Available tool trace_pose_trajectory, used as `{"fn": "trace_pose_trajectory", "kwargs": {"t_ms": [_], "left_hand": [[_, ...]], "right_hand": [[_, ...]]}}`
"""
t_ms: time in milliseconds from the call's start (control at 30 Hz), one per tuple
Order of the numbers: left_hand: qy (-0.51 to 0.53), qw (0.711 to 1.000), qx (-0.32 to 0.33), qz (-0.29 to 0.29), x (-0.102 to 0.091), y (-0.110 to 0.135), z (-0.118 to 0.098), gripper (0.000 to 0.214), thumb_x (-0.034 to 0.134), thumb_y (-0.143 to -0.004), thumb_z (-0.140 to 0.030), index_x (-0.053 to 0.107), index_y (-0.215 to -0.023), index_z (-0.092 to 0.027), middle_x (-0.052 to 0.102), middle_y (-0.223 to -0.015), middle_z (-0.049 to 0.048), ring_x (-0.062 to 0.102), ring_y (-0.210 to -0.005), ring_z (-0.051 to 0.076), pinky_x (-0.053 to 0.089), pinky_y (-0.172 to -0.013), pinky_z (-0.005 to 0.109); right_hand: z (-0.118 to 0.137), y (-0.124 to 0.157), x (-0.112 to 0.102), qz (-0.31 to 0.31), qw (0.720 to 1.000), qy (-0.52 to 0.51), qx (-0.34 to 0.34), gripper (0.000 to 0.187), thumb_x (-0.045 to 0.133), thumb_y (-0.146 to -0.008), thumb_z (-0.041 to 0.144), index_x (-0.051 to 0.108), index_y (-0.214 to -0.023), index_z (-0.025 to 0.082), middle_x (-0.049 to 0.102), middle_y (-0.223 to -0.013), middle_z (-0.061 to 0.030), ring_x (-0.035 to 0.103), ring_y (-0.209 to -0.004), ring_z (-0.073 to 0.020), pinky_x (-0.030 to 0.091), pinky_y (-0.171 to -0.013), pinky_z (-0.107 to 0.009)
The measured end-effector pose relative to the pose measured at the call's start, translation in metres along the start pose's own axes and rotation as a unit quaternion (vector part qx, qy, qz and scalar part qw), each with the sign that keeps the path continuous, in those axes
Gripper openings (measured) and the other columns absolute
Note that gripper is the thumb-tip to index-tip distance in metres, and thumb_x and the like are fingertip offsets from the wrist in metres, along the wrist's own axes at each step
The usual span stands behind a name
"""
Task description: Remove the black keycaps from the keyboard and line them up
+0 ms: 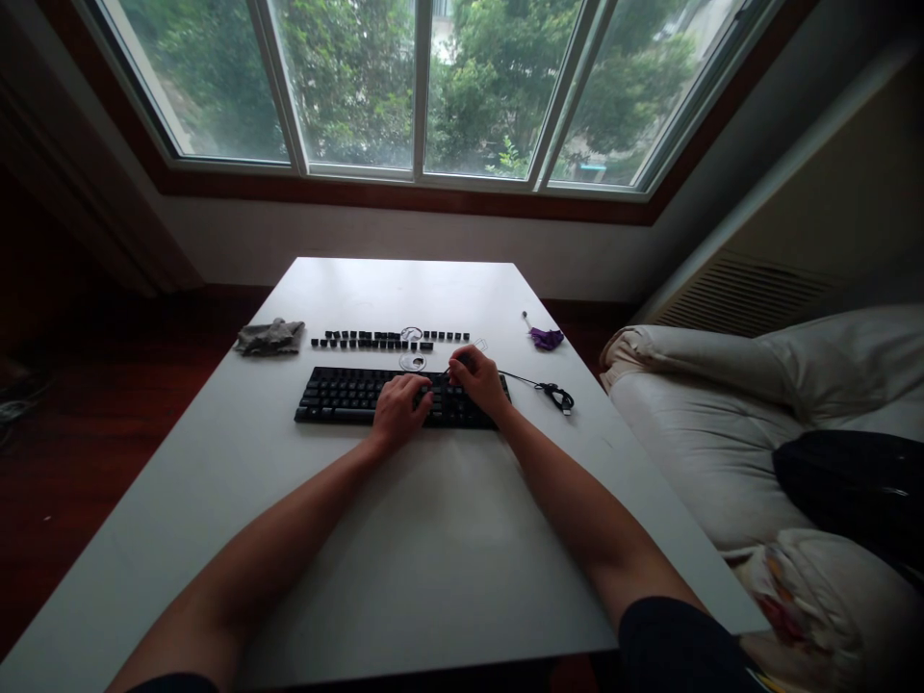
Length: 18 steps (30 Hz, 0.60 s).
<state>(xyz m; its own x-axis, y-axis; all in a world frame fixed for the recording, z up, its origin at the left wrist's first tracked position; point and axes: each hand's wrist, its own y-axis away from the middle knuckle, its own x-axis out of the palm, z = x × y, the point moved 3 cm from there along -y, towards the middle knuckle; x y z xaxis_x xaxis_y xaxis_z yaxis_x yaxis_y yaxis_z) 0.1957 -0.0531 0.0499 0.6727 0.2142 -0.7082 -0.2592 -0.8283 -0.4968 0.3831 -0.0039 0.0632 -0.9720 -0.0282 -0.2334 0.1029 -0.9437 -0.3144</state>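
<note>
A black keyboard [339,395] lies across the middle of the white table [433,539]. My left hand [399,408] rests on its right half with the fingers curled down onto the keys. My right hand [477,378] is at the keyboard's right end, fingers pinched on a thin wire tool that is too small to name surely. Behind the keyboard runs a row of loose black keycaps [386,338], with a small wire ring [411,333] and a round clear piece [412,361] beside them.
A grey cloth [270,336] lies at the back left of the table. A purple brush-like item [545,336] sits at the back right. The keyboard's black cable and plug [557,394] trail to the right. White bedding [757,423] borders the table's right side; windows are beyond.
</note>
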Motion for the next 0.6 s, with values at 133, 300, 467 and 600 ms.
{"fn": "trace_pose_trajectory", "kwargs": {"t_ms": [133, 300, 467, 600], "left_hand": [[0.121, 0.990, -0.061, -0.029, -0.002, -0.005, 0.006, 0.022, 0.055, -0.095, -0.029, 0.065, -0.114, -0.023, 0.071, -0.105, 0.0053, 0.066, -0.097, 0.021, 0.051, -0.090, 0.036], [0.257, 0.963, -0.077, -0.017, 0.007, -0.006, 0.009, 0.029, 0.060, -0.092, -0.027, 0.064, -0.121, -0.024, 0.074, -0.107, 0.0051, 0.068, -0.094, 0.020, 0.052, -0.085, 0.033], [0.348, 0.931, -0.111, -0.012, 0.016, -0.006, 0.016, 0.029, 0.064, -0.090, -0.032, 0.064, -0.117, -0.022, 0.074, -0.102, 0.0054, 0.070, -0.092, 0.020, 0.053, -0.084, 0.032], [0.374, 0.919, -0.126, -0.005, 0.017, -0.007, 0.018, 0.030, 0.066, -0.088, -0.036, 0.066, -0.113, -0.020, 0.074, -0.103, 0.0064, 0.070, -0.093, 0.020, 0.053, -0.084, 0.031]], "right_hand": [[0.006, 0.002, 0.008, 0.016, 0.997, -0.067, -0.017, 0.028, 0.065, -0.086, 0.048, 0.058, -0.093, 0.022, 0.065, -0.070, 0.0008, 0.063, -0.058, -0.0150, 0.053, -0.057, -0.028], [0.009, 0.002, 0.015, 0.035, 0.990, -0.136, -0.026, 0.027, 0.067, -0.086, 0.046, 0.057, -0.093, 0.022, 0.065, -0.069, 0.0022, 0.062, -0.056, -0.0130, 0.052, -0.056, -0.027], [0.012, 0.003, 0.016, 0.056, 0.986, -0.155, -0.028, 0.029, 0.068, -0.086, 0.047, 0.056, -0.093, 0.022, 0.067, -0.069, 0.0020, 0.063, -0.057, -0.0133, 0.052, -0.057, -0.027], [0.013, 0.002, 0.016, 0.070, 0.983, -0.165, -0.028, 0.030, 0.068, -0.086, 0.048, 0.056, -0.094, 0.022, 0.067, -0.069, 0.0019, 0.064, -0.057, -0.0137, 0.053, -0.057, -0.028]]}}
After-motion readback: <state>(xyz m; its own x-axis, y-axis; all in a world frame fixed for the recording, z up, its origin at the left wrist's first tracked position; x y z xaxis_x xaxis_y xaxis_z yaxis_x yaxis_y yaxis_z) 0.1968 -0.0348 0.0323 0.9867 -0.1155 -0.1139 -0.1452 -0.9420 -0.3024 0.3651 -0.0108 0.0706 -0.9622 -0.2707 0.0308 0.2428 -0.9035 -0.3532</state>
